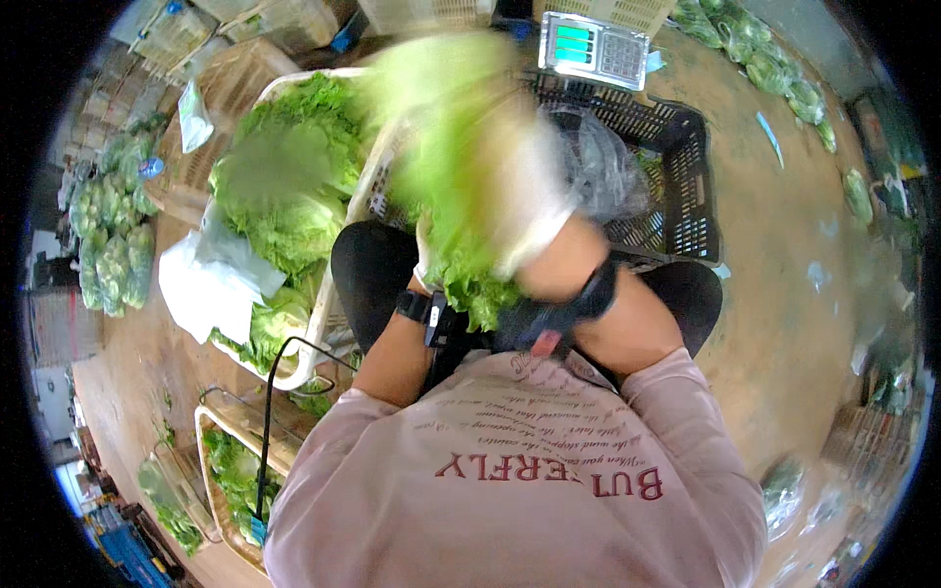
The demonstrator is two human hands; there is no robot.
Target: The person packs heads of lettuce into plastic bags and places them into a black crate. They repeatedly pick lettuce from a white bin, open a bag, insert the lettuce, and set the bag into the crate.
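My right hand [529, 196] wears a white glove and is smeared by motion, closed on a green leafy lettuce [436, 171] above my lap. My left hand [423, 257], also gloved, is mostly behind that lettuce; its fingers are hidden. To the left, a white crate [319, 343] holds several lettuces [284, 167], with white plastic bags [211, 284] over its near-left side. Beyond my right hand, a black crate [691, 186] holds clear plastic bags [593, 157]. A scale [593, 49] with a lit display stands behind the black crate.
Bagged vegetables lie on the floor at the left [113, 235] and back right [774, 69]. Another crate of greens [235, 470] is at lower left, with a black cable [270, 412] hanging over it. Stacked crates [206, 29] stand at the back.
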